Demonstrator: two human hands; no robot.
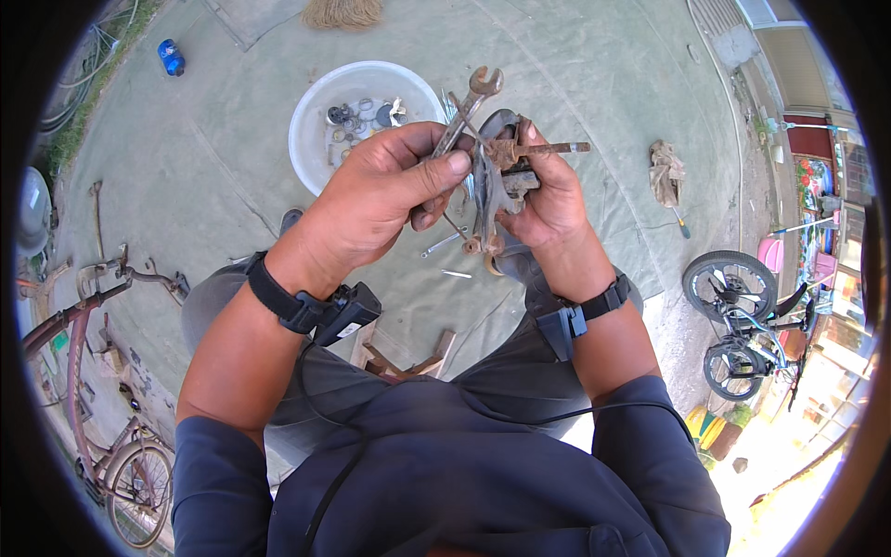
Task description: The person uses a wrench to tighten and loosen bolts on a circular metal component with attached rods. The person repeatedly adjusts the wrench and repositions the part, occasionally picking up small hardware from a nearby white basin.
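Note:
My left hand (367,200) is closed around a worn open-end wrench (479,89), its thumb pressed along the shaft and the jaw end pointing up and away. My right hand (557,206) grips a rusty bicycle brake caliper (488,190), with its thumb near the top. A threaded bolt (562,148) sticks out of the caliper to the right, and a dark block sits below the bolt. The wrench lies against or just beside the caliper's left side; whether it sits on a nut is hidden by my fingers. Both hands are held up above the ground sheet.
Beyond my left hand stands a white basin (299,139) with small metal parts. Another wrench (444,242) lies on the green sheet (232,139) below my hands. A reddish bicycle (79,371) is at left, a small bicycle (733,306) at right, a broom (342,11) at the far edge.

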